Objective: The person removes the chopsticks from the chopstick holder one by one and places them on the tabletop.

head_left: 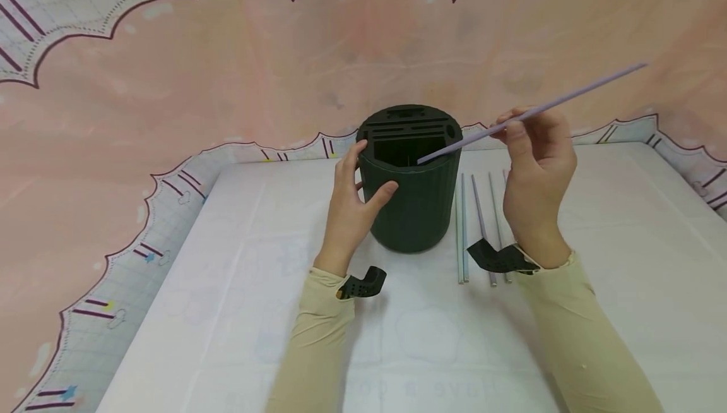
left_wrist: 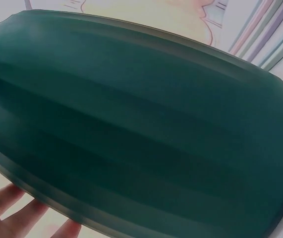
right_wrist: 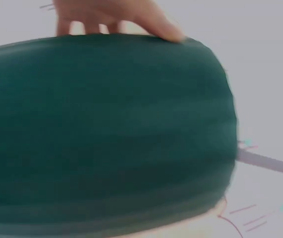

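A dark green ribbed holder (head_left: 409, 211) stands upright, its top cut with slots, a round hole and one large opening at the front. My left hand (head_left: 349, 208) grips its left side, thumb on the front and fingers round the side and back; the left wrist view shows those fingertips (left_wrist: 72, 229) along the holder's edge. My right hand (head_left: 539, 176) pinches a thin light purple stick (head_left: 591, 89) near its middle. The stick slants down to the left, with its lower end at the large opening. In the right wrist view, the stick (right_wrist: 267, 162) meets the holder's top.
Several pastel sticks (head_left: 460, 242) lie side by side on the white tabletop (head_left: 255, 312), right of the holder and partly behind my right wrist. A peach cloth (head_left: 284, 72) with a scalloped, patterned border hangs behind the table. Black wrist bands (head_left: 366, 282) sit on both sleeves.
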Demonstrator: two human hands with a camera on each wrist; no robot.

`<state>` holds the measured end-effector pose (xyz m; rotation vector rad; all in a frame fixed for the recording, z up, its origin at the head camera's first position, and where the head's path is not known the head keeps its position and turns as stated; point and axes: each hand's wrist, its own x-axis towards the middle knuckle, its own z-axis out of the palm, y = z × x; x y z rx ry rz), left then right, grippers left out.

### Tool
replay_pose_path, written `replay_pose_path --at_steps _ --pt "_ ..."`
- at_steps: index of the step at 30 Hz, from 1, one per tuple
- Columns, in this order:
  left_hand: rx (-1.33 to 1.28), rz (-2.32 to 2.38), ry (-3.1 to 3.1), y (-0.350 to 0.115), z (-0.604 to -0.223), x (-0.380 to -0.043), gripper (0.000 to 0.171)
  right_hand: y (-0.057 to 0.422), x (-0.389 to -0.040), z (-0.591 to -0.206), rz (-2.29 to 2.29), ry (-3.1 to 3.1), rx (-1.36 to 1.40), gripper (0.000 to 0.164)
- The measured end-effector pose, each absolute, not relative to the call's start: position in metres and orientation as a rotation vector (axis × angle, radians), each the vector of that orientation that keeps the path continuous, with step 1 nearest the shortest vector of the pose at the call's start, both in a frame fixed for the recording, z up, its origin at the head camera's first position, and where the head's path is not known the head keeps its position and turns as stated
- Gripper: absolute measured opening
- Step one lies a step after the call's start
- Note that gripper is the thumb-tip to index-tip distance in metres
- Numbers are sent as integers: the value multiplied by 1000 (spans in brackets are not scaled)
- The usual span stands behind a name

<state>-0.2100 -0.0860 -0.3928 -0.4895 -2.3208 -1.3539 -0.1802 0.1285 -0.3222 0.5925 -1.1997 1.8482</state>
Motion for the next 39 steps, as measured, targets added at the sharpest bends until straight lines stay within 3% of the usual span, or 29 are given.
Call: replay_pose_path --at_steps 16,25,32,39 --pt "-476 -1343 -2320 -85 -394 -212 70 188 -189 -310 2217 -776 546 25" --pt "-466 -1341 -2325 -85 -393 -213 70 217 -192 -322 2173 -1634 463 30" --pt "-463 -1346 -2317 -85 -393 -213 71 223 -214 -346 1636 -2391 347 29" --pt "-472 -1349 -2307 -83 -394 -213 71 228 -232 -374 1398 -2707 246 36"
